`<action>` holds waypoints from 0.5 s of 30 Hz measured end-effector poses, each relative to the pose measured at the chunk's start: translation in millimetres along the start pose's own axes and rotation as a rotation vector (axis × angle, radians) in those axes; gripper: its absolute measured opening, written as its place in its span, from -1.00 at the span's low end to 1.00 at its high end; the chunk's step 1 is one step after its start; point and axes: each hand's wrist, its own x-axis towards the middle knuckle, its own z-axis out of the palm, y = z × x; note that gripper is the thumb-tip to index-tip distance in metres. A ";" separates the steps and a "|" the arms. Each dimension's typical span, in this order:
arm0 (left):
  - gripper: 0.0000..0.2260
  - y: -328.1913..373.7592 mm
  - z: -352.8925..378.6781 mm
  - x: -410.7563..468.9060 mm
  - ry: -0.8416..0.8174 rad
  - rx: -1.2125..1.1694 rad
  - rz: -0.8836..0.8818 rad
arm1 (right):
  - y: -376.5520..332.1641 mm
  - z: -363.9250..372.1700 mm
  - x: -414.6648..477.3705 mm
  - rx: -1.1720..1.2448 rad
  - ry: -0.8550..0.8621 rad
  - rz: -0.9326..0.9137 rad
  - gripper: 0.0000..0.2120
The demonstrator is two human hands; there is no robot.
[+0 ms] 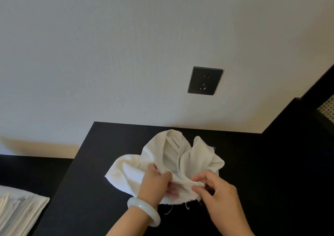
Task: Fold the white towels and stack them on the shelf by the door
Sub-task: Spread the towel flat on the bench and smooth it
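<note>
White towel [180, 154] lies crumpled on a black table [86, 190], near the table's middle and a little short of the pale wall [108, 45] behind it. Its folds stand up in loose peaks, and a few stray threads hang from its near edge.

Both hands meet at that near edge. The left hand [156, 183], with a pale bracelet [144, 211] on the wrist, has its fingers curled into the cloth and grips a bunch of it. The right hand [216, 194] pinches a fold of the same edge between thumb and forefinger, its other fingers bent behind.

A dark socket [205, 80] sits on the wall above the towel. At the lower left, on a lower dark surface beside the table, lies a stack [18, 212] of folded white cloth, well apart from the hands.
</note>
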 end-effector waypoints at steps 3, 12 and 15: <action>-0.75 6.2 -18.3 17.4 0.160 0.617 0.214 | 6.7 -10.8 8.3 -0.042 0.093 0.001 -0.76; -0.32 9.6 -76.9 42.6 0.196 1.117 0.607 | 40.1 -52.6 32.6 -0.062 0.450 0.060 -0.66; -0.51 1.6 -71.6 43.5 -0.039 1.248 0.625 | 45.9 -44.2 35.9 -0.032 0.449 0.080 -0.67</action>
